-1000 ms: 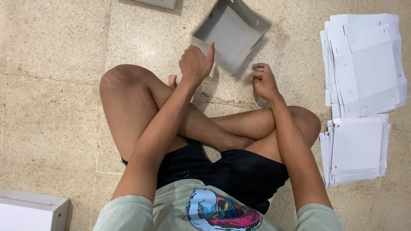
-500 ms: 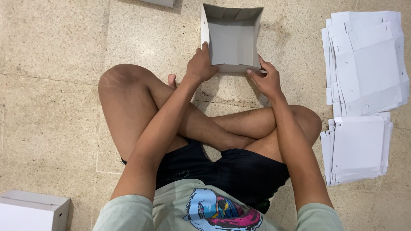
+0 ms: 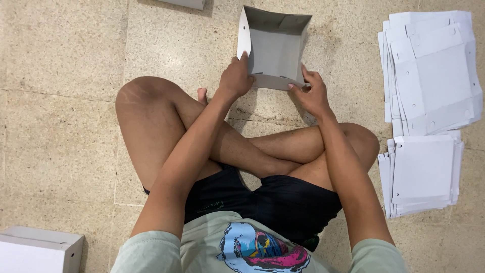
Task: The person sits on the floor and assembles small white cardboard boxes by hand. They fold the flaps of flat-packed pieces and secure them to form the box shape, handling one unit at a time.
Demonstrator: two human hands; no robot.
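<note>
Two hands work at an open grey cardboard box with folded-up walls, which sits on the speckled stone floor just ahead of the person's crossed legs. Left hand grips the box's near left corner, fingers curled over the wall. Right hand pinches the near right corner. Two stacks of flat white cardboard blanks lie by the floor's right edge.

One open grey box, two stacks of flat blanks, one closed box.
</note>
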